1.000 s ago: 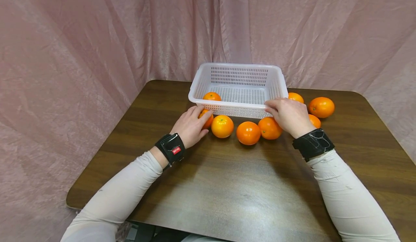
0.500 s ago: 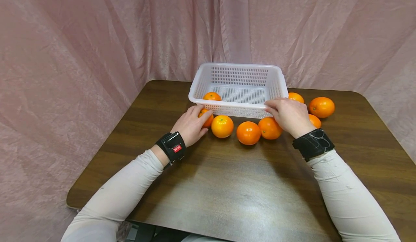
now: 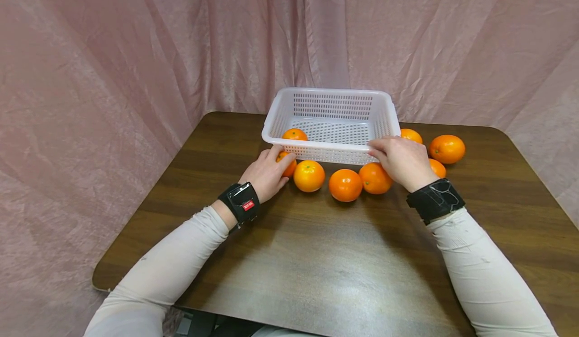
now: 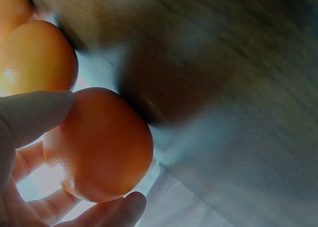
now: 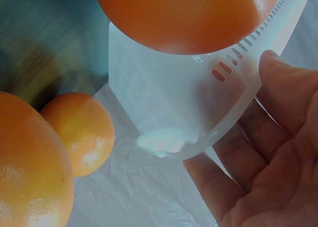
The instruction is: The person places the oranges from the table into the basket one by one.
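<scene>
My left hand [image 3: 266,175] has its thumb and fingers around an orange [image 4: 104,147] just in front of the basket's left corner. A white slotted plastic basket [image 3: 332,146] stands at the back of the table, one orange [image 3: 295,134] inside it at the left. At its front right corner my right hand [image 3: 404,162] pinches the rim, thumb on one side and fingers on the other in the right wrist view. Along the basket's front lie a yellower orange [image 3: 309,176], a deeper-coloured orange [image 3: 346,185] and another orange [image 3: 376,178] close below the right hand.
Right of the basket lie a large orange [image 3: 447,149], one orange [image 3: 411,136] against the basket's side and another orange [image 3: 437,168] partly hidden by the right hand. The brown wooden table [image 3: 289,256] ends at a pink curtain [image 3: 253,40] behind.
My left wrist has shifted very slightly forward and right, with the fingers staying on the same orange. The right hand, basket and other oranges have kept their places.
</scene>
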Available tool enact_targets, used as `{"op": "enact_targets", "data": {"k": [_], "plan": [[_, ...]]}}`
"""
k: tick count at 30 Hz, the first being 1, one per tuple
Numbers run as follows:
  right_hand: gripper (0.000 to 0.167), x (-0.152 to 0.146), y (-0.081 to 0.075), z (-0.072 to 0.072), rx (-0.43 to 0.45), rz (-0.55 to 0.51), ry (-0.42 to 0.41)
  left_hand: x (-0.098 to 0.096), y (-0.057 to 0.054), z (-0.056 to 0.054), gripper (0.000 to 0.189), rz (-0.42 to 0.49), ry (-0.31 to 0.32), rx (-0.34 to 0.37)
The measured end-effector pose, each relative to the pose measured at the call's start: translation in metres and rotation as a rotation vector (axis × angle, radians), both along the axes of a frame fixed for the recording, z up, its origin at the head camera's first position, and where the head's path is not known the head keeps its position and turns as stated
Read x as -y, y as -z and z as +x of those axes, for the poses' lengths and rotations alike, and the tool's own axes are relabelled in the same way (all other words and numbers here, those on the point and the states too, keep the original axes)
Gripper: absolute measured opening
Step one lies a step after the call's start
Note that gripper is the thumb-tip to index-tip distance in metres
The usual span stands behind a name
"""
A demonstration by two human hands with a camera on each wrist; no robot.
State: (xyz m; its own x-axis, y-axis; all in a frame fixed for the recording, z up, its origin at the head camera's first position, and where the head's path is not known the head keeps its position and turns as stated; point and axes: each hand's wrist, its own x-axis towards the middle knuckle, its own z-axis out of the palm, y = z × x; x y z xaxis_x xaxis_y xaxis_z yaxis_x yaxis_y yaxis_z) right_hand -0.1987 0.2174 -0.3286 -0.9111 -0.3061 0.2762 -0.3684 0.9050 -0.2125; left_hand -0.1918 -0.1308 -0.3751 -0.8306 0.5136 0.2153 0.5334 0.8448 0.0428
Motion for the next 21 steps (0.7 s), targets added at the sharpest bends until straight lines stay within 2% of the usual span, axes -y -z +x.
{"op": "enact_targets", "data": {"k": [10, 21], "plan": [[0.024, 0.0005, -0.0002, -0.0001, 0.009, 0.003, 0.007, -0.0008, 0.0018, -0.0029, 0.059, 0.005, -0.008, -0.002], [0.025, 0.0009, -0.0004, 0.0000, 0.014, 0.002, 0.004, 0.0030, 0.0012, -0.0057, 0.061, 0.043, 0.014, 0.012]]}}
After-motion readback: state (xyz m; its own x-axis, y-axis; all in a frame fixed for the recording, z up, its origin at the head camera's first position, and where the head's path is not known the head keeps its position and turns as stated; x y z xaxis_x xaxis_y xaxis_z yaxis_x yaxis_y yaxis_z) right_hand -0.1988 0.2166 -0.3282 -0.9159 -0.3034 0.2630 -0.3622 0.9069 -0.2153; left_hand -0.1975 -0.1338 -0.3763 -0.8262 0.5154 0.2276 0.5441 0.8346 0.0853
